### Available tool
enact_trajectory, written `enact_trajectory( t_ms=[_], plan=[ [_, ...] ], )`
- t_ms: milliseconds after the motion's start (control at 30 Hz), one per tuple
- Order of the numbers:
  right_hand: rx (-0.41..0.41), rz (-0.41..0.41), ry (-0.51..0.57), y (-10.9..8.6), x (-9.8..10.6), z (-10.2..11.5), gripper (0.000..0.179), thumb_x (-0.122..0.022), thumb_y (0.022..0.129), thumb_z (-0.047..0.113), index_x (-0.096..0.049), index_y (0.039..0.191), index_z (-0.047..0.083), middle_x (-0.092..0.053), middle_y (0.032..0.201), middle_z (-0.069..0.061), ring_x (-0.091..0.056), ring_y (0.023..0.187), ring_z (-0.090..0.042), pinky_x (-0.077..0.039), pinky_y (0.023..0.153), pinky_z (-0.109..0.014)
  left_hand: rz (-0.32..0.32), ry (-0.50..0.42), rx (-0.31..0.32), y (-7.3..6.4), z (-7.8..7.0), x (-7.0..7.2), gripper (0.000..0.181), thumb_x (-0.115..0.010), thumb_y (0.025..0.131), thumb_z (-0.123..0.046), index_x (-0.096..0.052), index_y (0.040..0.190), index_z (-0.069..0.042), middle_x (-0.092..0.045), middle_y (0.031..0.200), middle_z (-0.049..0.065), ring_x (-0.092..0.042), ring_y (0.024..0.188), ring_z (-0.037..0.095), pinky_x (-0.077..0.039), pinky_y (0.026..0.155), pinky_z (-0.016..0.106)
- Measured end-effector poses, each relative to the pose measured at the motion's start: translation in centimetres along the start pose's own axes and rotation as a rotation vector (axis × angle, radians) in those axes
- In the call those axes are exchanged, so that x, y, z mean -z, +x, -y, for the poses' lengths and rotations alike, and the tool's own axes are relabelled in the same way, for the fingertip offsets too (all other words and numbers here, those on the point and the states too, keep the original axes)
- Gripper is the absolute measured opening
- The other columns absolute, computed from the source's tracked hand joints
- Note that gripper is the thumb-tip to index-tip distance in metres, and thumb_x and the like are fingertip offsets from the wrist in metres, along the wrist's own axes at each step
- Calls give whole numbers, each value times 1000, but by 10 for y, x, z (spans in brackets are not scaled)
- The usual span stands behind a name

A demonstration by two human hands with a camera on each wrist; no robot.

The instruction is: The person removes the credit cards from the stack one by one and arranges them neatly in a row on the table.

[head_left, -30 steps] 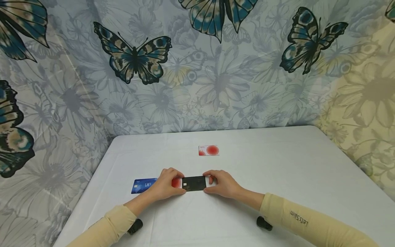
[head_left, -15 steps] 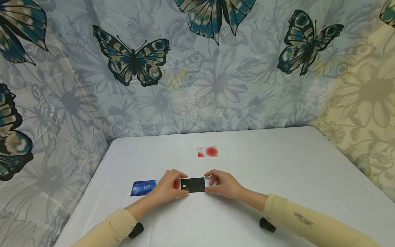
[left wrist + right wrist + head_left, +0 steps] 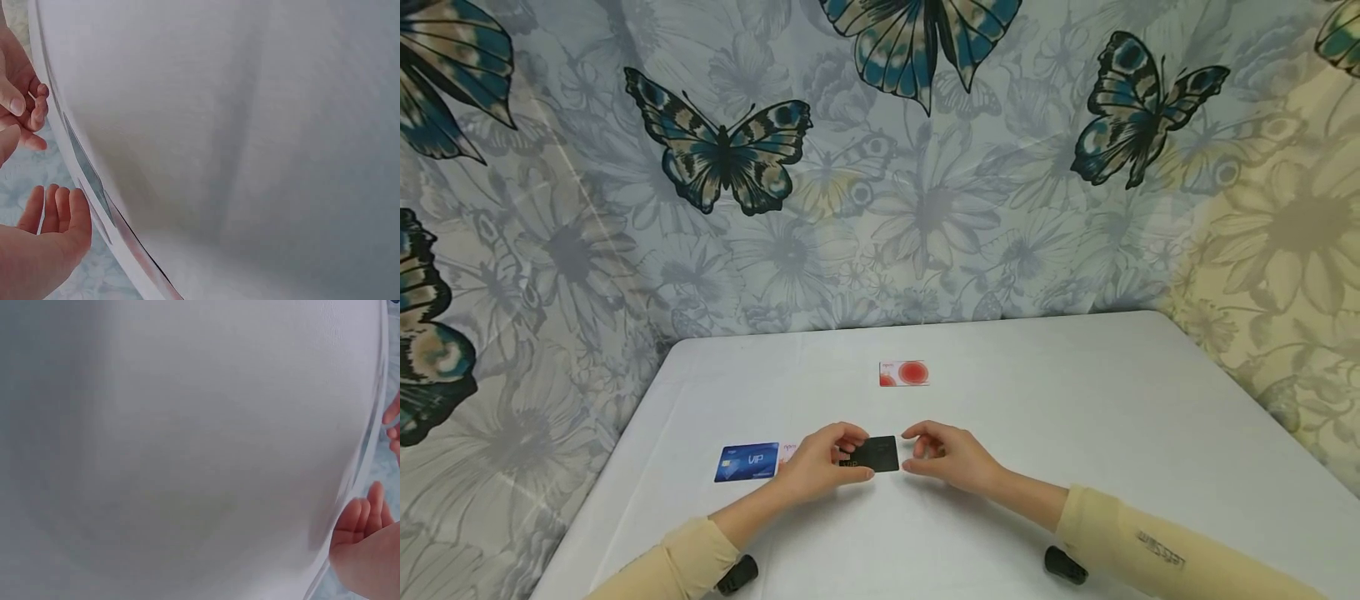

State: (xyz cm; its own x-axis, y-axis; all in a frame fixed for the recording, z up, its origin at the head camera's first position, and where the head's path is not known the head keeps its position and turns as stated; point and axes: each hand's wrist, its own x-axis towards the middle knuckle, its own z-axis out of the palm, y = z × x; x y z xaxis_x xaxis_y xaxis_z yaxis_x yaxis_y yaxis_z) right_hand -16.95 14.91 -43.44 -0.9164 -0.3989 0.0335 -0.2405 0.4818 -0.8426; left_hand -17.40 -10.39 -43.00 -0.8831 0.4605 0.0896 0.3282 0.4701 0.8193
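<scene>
In the head view a black card (image 3: 880, 454) lies flat on the white table. My left hand (image 3: 820, 463) reaches over its left part, thumb by the near edge and fingers by the far edge. My right hand (image 3: 953, 454) is just off the card's right edge, thumb and forefinger apart with nothing between them. Left of my left hand lies a blue card (image 3: 747, 462) marked VIP. A strip of a white and pink card (image 3: 787, 452) shows beside it, the rest hidden by the hand. In the left wrist view the left fingers (image 3: 80, 212) look loosely bent.
Farther back lies a white card with red circles (image 3: 904, 373). The white table (image 3: 1075, 400) reaches back to a wall cloth (image 3: 925, 208) printed with butterflies and flowers. Black wrist devices (image 3: 1065, 566) hang under both forearms.
My left hand has slid right over the black card, uncovering part of the white and pink card. My right hand has drawn slightly away to the right. The cards stay put.
</scene>
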Motion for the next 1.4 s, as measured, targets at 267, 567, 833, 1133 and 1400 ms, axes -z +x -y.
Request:
enact_trajectory(
  t_ms=[267, 567, 833, 1133, 1400],
  plan=[
    [14, -4, 84, -11, 6, -3, 39, -78, 83, 17, -64, 117, 5, -59, 84, 0, -50, 69, -11, -40, 59, -19, 7, -41, 4, 0, -10, -8, 47, -83, 78, -22, -63, 117, -5, -64, 108, 7, -60, 98, 22, -51, 85, 30],
    [16, 17, 37, -20, 11, -10, 39, -78, 84, 20, -64, 116, 4, -58, 83, 1, -52, 71, -9, -42, 62, -19, 36, -55, 11, 4, -13, -18, 47, -82, 79, -22, -62, 118, -5, -62, 107, 6, -58, 97, 20, -51, 84, 28],
    [56, 14, -30, -16, 20, -17, 37, -78, 84, 22, -64, 114, 5, -59, 84, 0, -51, 70, -9, -44, 62, -20, 54, -66, 3, 13, -16, -22, 47, -82, 80, -23, -61, 118, -4, -62, 107, 7, -58, 97, 22, -50, 83, 25],
    [43, -51, -72, 1, 31, -28, 36, -79, 83, 18, -65, 113, 5, -59, 86, -2, -49, 72, -12, -41, 61, -21, 21, -60, 13, 30, -13, -24, 47, -82, 80, -19, -61, 118, -1, -63, 106, 9, -59, 95, 23, -52, 83, 28],
    [34, -83, -133, 19, 37, -34, 37, -80, 82, 16, -65, 113, 4, -60, 89, -4, -50, 75, -16, -43, 64, -22, 34, 2, 24, 52, -15, -21, 48, -81, 80, -19, -60, 118, -1, -63, 109, 11, -60, 97, 26, -50, 82, 26]
  ],
)
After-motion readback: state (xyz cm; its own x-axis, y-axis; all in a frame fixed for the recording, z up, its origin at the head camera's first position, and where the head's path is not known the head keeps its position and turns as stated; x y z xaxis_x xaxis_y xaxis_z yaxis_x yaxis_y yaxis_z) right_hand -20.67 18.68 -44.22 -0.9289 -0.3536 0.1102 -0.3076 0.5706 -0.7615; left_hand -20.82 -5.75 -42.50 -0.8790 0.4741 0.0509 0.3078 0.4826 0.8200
